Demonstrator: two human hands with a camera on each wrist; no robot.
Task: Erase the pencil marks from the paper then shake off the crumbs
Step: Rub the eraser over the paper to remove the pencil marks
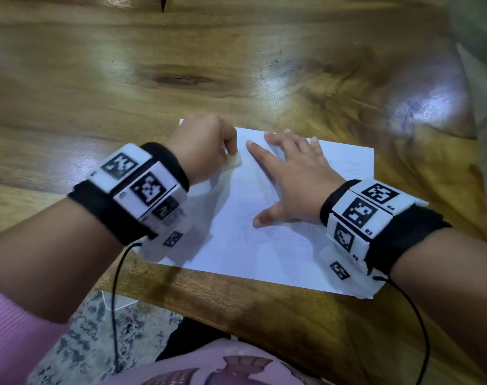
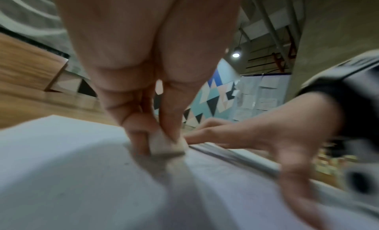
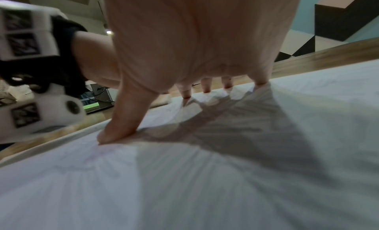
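While the left hand (image 1: 202, 150) worked at the far left part of the paper (image 1: 267, 245), the right hand (image 1: 295, 179) lay flat on the sheet just beside it. The left fingers (image 2: 133, 128) were curled and pinched a small pale eraser (image 2: 167, 146), whose lower face was touching the paper; the wrist view showed it blurred, consistent with a rubbing stroke, though motion could not be confirmed from one moment. The right fingers (image 3: 259, 82) were spread wide and straight, tips and thumb pressing the sheet, holding nothing. In my judgement this hand served as a clamp: placed close to the eraser, it would keep the thin sheet from sliding or buckling under the rubbing.

The paper rested on a wooden surface (image 1: 125, 79), its near edge close to the surface's near edge. Faint pencil marks (image 1: 253, 234) remained visible across the middle of the sheet, near the right thumb; they were too light to read. Crumbs could not be made out with certainty.

Assessment: the erasing step was in hand and not complete, since marks remained; shaking off the crumbs had not begun. The unerased area lay partly beneath the right hand, so that hand would likely need to be repositioned. The risk noted was creasing or tearing of the sheet if pressure from the eraser exceeded the hold.
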